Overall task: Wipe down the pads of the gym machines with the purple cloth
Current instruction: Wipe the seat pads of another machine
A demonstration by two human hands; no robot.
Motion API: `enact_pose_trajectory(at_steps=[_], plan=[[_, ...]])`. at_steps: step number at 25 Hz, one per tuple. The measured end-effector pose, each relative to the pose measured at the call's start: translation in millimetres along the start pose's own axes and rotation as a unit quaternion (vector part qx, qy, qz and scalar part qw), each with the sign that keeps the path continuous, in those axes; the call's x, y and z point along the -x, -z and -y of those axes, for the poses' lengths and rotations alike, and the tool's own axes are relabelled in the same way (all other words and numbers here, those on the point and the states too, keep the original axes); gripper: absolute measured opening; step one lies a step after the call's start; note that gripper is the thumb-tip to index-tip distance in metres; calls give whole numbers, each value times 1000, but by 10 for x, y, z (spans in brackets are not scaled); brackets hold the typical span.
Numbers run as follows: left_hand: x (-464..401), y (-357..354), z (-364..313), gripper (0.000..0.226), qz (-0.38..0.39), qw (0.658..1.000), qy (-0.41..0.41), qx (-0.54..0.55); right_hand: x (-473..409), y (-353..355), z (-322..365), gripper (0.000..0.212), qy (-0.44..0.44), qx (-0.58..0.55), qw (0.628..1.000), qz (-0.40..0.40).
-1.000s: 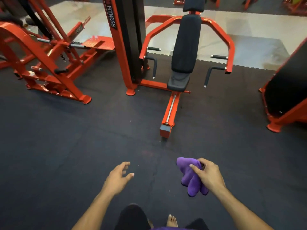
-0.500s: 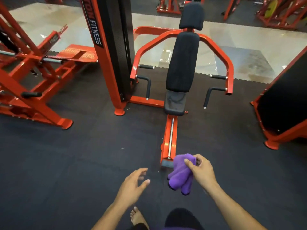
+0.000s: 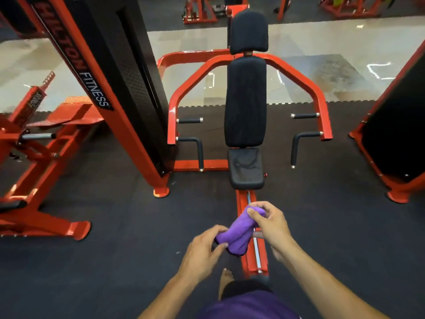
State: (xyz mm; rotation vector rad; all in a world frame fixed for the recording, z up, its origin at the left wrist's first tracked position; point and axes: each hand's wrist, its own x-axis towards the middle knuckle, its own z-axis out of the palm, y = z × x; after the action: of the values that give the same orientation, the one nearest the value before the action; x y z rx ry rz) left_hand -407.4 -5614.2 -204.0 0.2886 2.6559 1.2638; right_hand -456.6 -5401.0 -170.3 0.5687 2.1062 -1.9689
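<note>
While both bare hands meet in front of the person's body, a bunched purple microfibre cloth is held between them, in the air above the red floor rail of the chest-press machine. The right hand pinches the upper end of the cloth, thumb on the near face and fingers curled round the far side. The left hand grips the lower left end, fingers curled over the fabric and thumb underneath. The cloth runs diagonally from upper right to lower left and touches no pad.

Directly ahead stands the red steel chest-press machine. Its black padded seat lies low at the head of the rail; wrinkles show on its surface. Above the seat rises the long black back pad, and above that the smaller black rounded head pad. A red curved press arm arches behind the back pad, with black rubber handles hanging at each side.

To the left of the seat stands the black weight-stack tower with red edging and the lettering "FITNESS". Further left is a second red plate-loaded machine. At the right edge, a large black inclined pad in a red frame is partly in view. The machines rest on dark rubber flooring; pale glossy tiles lie beyond. One bare foot shows near the rail's near end.
</note>
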Motion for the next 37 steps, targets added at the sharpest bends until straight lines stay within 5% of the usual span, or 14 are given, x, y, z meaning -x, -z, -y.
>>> enact_pose_trajectory(at_steps=[4, 8, 12, 15, 19, 22, 26, 32, 37], plan=[[-793, 738, 219, 24, -63, 995, 40, 66, -677, -309, 311, 12, 34, 93, 993, 68], [-1515, 1242, 100, 12, -77, 990, 27, 114, -1132, -466, 721, 23, 137, 375, 902, 168], [-2177, 1593, 10, 20, -22, 992, -30, 124, -1399, -783, 1195, 22, 176, 241, 925, 234], [-2536, 1831, 351, 33, 69, 987, -29, 145, -1713, -1031, 1359, 9, 204, 190, 948, 155], [-2926, 2168, 1058, 26, 185, 980, -42, 57, -2115, -1177, 1602, 31, 191, 197, 957, 95], [-3277, 2384, 1274, 17, 167, 983, -43, 60, -2309, -1319, 1726, 48, 232, 355, 901, 94], [-3900, 2638, 1322, 15, 165, 983, -75, 37, -2542, -1395, 1842, 29, 241, 421, 870, 82], [-4404, 2773, 1283, 31, 175, 962, -203, -57, -2640, -1306, 2027, 17, 130, 404, 905, 7], [-4640, 2741, 1169, 37, 135, 973, -182, -34, -2783, -1228, 2169, 12, 147, 409, 900, -5]])
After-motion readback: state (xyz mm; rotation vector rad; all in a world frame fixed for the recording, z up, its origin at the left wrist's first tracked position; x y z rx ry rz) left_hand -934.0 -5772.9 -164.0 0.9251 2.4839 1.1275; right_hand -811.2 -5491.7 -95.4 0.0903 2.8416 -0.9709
